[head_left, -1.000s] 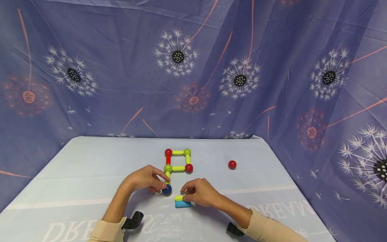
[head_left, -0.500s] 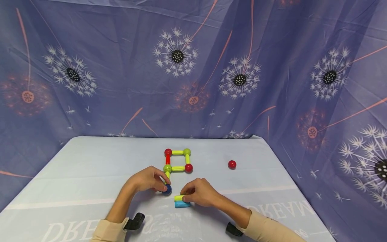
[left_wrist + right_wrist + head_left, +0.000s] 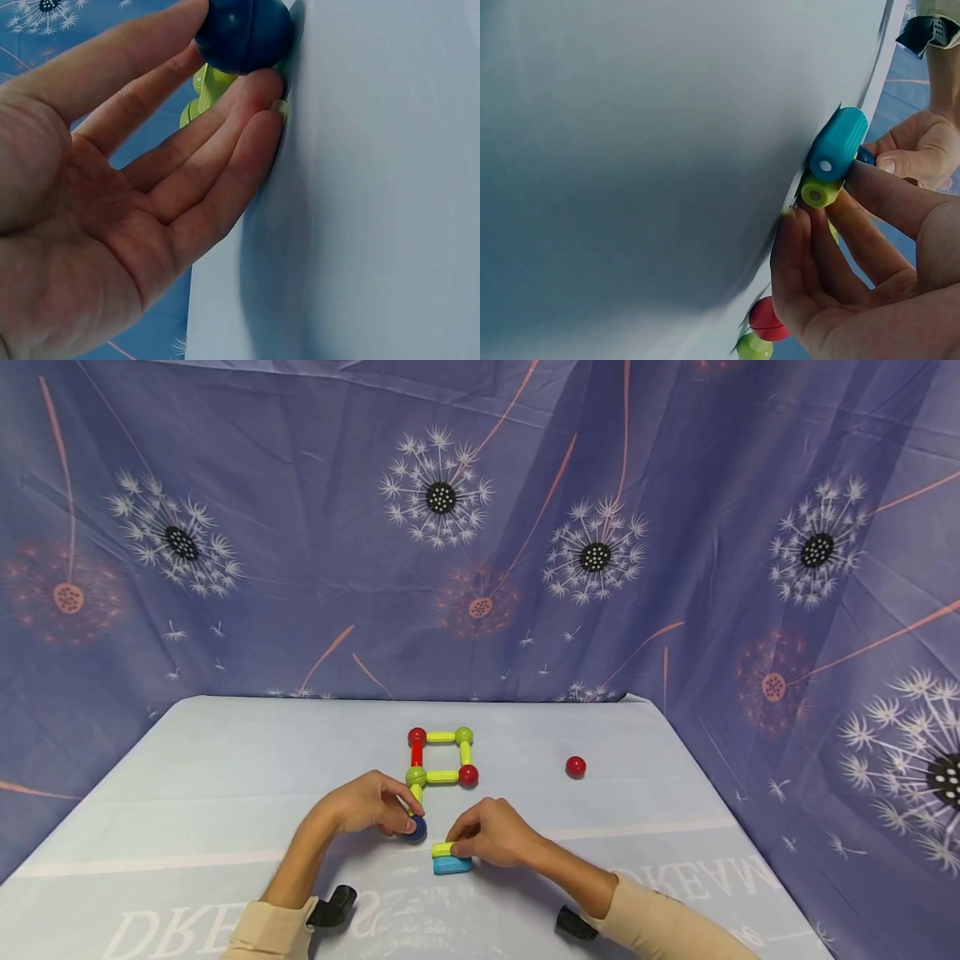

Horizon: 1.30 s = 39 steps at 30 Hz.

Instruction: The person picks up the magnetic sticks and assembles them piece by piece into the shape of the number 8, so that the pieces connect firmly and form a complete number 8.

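My left hand pinches a dark blue ball between thumb and fingers; the ball fills the top of the left wrist view. A short yellow-green magnetic rod runs from that ball to a green ball at the corner of a square of rods and balls. My right hand pinches another yellow-green rod, its fingertips over the right end. Alongside this rod lies a thicker light blue rod, close to the thumb in the right wrist view.
The square's other corners are two red balls and a second green ball, joined by yellow-green rods and one red rod. A loose red ball lies to the right on the pale cloth-covered table. A patterned curtain hangs behind.
My left hand has shifted slightly right and its fingers have closed in more on the blue ball. The yellow-green rod in my right hand has moved a little left and away from me.
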### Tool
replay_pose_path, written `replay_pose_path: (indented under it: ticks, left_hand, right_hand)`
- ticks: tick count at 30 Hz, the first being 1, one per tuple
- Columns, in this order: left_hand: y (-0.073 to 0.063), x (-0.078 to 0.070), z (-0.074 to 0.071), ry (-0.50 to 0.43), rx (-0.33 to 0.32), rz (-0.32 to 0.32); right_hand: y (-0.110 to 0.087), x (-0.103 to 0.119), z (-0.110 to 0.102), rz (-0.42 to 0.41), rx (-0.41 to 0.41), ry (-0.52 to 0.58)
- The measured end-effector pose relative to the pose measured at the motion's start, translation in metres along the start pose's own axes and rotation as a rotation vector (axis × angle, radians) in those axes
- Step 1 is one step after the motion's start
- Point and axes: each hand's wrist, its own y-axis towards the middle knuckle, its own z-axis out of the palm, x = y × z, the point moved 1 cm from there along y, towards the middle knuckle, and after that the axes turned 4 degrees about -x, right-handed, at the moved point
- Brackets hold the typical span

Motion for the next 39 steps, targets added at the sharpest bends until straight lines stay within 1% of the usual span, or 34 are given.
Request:
replay_pose_path:
  ticks: [4, 8, 17, 25, 32, 39]
  left_hand:
    - [0.001, 0.001, 0.000, -0.009, 0.002, 0.009]
    - [0.001, 0.002, -0.001, -0.016, 0.007, 0.017]
    - [0.000, 0.001, -0.001, -0.030, 0.017, 0.018]
    - [0.000, 0.000, -0.001, -0.030, 0.018, 0.023]
    - [0.000, 0.000, -0.001, -0.026, 0.021, 0.033]
    - [0.000, 0.001, 0.000, -0.023, 0.019, 0.035]
  right_hand:
    - [0.001, 0.000, -0.001, -0.007, -0.020, -0.010]
    - [0.004, 0.001, -0.002, -0.011, -0.058, -0.016]
    - [0.014, 0.002, -0.005, -0.021, -0.114, -0.032]
    - [0.017, 0.003, -0.005, -0.013, -0.124, -0.024]
    - [0.020, 0.003, -0.001, -0.025, -0.127, -0.024]
    - [0.020, 0.002, -0.001, -0.021, -0.131, -0.027]
